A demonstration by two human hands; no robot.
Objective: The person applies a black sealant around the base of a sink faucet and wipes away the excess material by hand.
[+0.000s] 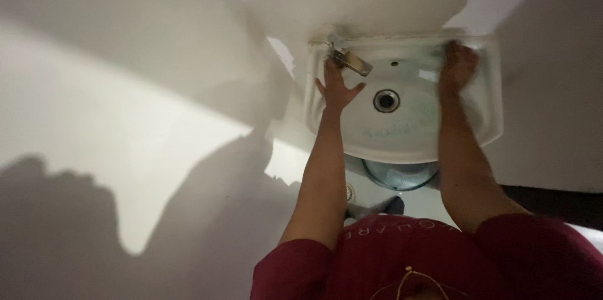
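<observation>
The person is leaning over a white wall-mounted sink (490, 96), and both bare arms are reaching into it. The left hand (336, 86) is lying with its fingers spread flat on the inner slope of the basin, on the side near the metal tap (352, 61); its fingertips are touching or almost touching the base of the tap, which is sitting on the back rim and pointing toward the middle of the bowl. The grip of this hand is wide and it is holding nothing. The right hand (457, 64) is resting on the opposite side of the basin, close to the back corner of the rim; its fingers are curled downward against the surface, but I cannot tell whether something is held under the palm, because it is in shadow. The round metal drain (386, 100) is lying between the two hands, somewhat nearer to the left one, and it is apart from both. A small overflow hole (394, 62) is showing just above the drain, beside the tap spout. On the bowl below the drain, a faint greenish smear (396, 129) is spreading across the white surface. Under the sink, a bluish round bucket (399, 175) is standing on the floor between the forearms. The person is wearing a dark red shirt (402, 256).
</observation>
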